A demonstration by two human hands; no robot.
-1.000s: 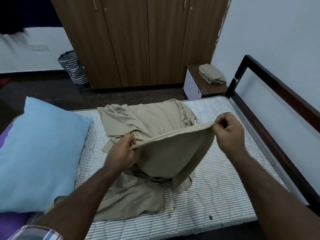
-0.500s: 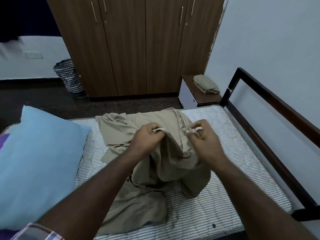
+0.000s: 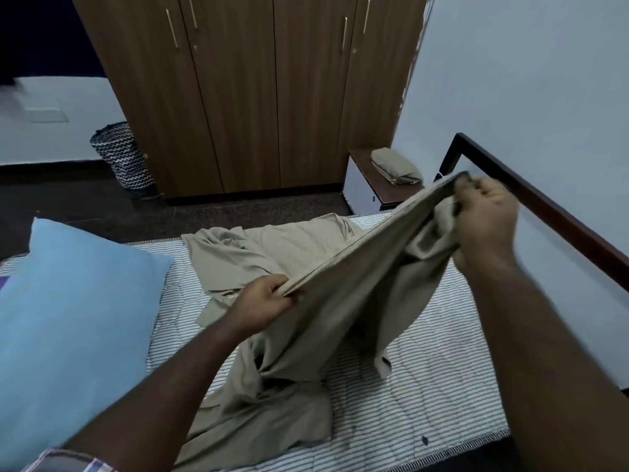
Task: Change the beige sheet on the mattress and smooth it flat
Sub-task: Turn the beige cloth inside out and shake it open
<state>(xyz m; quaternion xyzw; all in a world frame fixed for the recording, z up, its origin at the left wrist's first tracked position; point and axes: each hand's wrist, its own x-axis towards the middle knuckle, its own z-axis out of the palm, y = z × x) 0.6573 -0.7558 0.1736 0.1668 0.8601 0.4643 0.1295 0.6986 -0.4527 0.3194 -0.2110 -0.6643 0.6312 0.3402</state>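
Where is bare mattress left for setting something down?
Bare striped mattress lies between the beige sheet and the bed rail, and along the near edge. The middle is crowded with bunched sheet; the blue pillow fills the left.

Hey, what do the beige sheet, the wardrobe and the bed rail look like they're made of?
Sheet: thin, soft woven cloth, matte; it drapes and creases between the left hand and right hand, probably cotton or a blend. Wardrobe: brown wood-grain panels, smooth low sheen, likely laminate, with slim metal-looking handles. Bed rail: dark, straight bar with a slight gloss, either varnished wood or painted metal.
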